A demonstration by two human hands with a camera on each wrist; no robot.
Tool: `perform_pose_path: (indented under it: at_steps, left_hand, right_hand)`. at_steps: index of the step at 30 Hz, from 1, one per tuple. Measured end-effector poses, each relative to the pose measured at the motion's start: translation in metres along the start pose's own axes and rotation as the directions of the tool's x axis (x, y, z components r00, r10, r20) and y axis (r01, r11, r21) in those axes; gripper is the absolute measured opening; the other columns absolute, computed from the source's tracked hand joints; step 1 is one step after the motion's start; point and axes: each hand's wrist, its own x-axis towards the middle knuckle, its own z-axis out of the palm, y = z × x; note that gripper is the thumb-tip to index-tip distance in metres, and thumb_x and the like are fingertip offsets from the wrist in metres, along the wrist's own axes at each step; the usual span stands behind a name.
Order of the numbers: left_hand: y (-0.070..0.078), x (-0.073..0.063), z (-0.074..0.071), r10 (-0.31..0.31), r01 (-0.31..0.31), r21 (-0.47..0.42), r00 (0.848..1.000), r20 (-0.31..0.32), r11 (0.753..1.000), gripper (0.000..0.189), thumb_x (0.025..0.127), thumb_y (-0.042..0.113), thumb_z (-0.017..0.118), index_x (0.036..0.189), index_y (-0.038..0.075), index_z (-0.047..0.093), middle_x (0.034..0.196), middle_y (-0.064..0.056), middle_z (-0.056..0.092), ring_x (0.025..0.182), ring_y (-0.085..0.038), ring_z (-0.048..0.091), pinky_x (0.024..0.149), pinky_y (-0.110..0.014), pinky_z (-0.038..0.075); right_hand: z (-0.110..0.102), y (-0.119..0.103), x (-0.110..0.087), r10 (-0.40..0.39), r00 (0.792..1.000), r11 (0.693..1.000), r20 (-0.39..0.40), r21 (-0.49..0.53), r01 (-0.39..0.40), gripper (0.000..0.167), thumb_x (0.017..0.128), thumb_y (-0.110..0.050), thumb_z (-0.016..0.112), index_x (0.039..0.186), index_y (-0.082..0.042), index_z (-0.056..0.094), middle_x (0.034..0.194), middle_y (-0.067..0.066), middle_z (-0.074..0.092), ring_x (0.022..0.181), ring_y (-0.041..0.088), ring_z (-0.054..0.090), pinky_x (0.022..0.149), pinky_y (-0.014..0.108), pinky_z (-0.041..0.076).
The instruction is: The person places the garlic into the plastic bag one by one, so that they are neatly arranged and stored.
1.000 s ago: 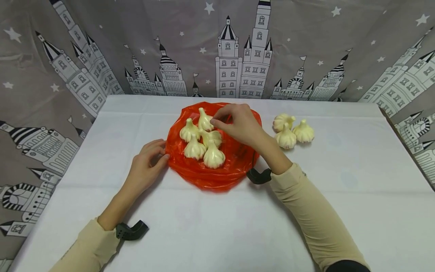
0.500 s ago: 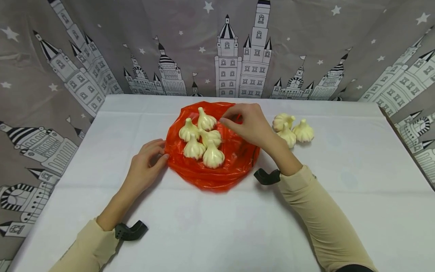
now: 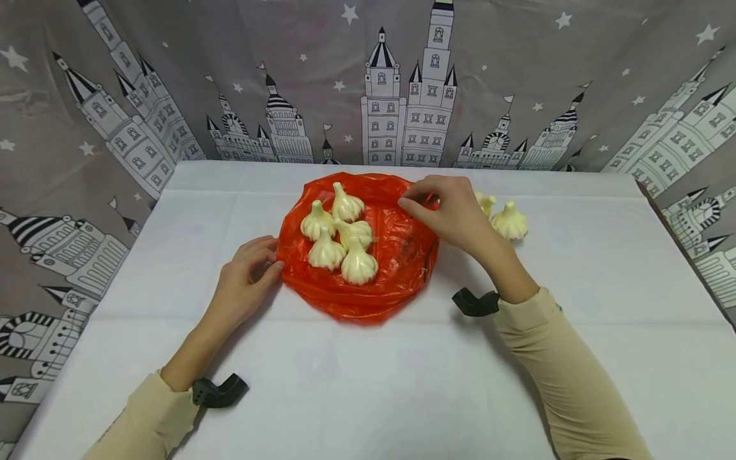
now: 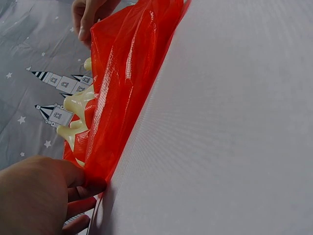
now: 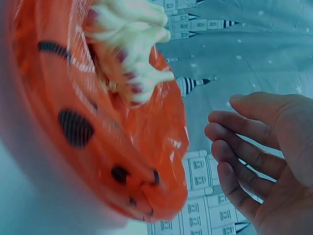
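Several pale garlic bulbs (image 3: 358,263) sit together in a red plastic bag (image 3: 356,306), whose mouth is spread open on the table. My left hand (image 3: 244,278) holds the bag's left rim; in the left wrist view, the thumb and fingers (image 4: 73,174) pinch its edge. My right hand (image 3: 451,207) is above the bag's right rim, holding nothing. The right wrist view shows the fingers (image 5: 239,129) loosely bent, apart from the bag. Right of the bag, a loose garlic bulb (image 3: 509,222) stands beside another bulb (image 3: 485,203) partly hidden by my right hand.
A white cloth (image 3: 368,383) covers the table. A grey curtain (image 3: 517,57) printed with castles and stars hangs behind the table and along its sides. The table's right edge (image 3: 684,255) runs diagonally.
My right hand has drawn away from the rear bulb in the bag and moved right toward the loose bulbs, covering part of them. The left hand has stayed at the bag's rim.
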Motion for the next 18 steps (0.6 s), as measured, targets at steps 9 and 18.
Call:
perform_pose_path:
  at_steps: [9,18]
  left_hand:
    - [0.001,0.0,0.0,0.002,-0.002,0.006,1.0,-0.007,1.0,0.009,0.1,0.011,0.068,0.093,0.006,0.071,0.145,-0.021,0.063,0.144,-0.04,0.048,0.118,-0.069,0.037]
    - [0.001,0.0,0.0,0.002,-0.002,-0.003,1.0,-0.005,1.0,0.01,0.1,0.01,0.068,0.091,0.007,0.07,0.145,-0.022,0.063,0.144,-0.04,0.048,0.118,-0.069,0.036]
  right_hand:
    - [-0.019,0.011,-0.013,0.06,0.998,0.998,-0.031,-0.024,-0.06,0.016,0.099,-0.024,0.074,0.101,-0.011,0.083,0.094,0.003,0.079,0.088,0.017,0.068,0.082,0.044,0.059]
    - [-0.035,0.026,-0.024,0.042,0.995,0.997,-0.087,-0.067,-0.048,0.014,0.098,-0.022,0.076,0.1,-0.01,0.083,0.096,0.003,0.08,0.083,0.016,0.07,0.076,0.027,0.056]
